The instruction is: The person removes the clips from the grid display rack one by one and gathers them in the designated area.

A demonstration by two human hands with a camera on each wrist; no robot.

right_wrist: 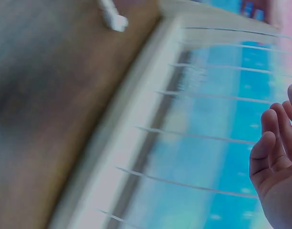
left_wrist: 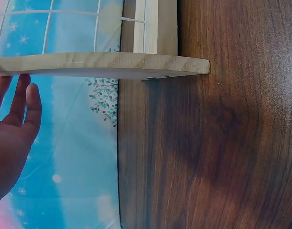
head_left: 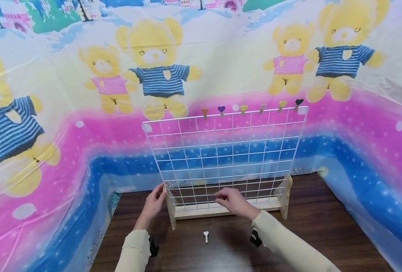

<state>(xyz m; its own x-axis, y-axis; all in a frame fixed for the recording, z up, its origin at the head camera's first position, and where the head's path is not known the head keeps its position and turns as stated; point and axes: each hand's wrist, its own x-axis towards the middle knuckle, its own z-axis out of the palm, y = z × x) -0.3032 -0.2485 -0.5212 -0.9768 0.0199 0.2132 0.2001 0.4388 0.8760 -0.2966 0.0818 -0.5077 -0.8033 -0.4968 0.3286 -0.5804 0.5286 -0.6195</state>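
Observation:
A white wire grid (head_left: 224, 158) stands upright in a wooden base (head_left: 228, 211). My left hand (head_left: 154, 202) is at its left wooden side piece (head_left: 170, 211). In the left wrist view the slightly bent fingers (left_wrist: 32, 112) reach the edge of that side piece (left_wrist: 136, 64). In front of the grid's lower part, my right hand (head_left: 234, 202) hovers with loosely curled fingers and nothing visible in them. A small white heart-topped clothespin (head_left: 206, 237) lies on the table before the base; the right wrist view catches it blurred.
Several heart-topped clothespins line the grid's top edge, among them an orange one (head_left: 205, 112), a purple one (head_left: 221, 109) and a black one (head_left: 299, 102). The dark wood table (head_left: 309, 241) meets a cloth backdrop printed with bears (head_left: 160, 68) behind and at both sides.

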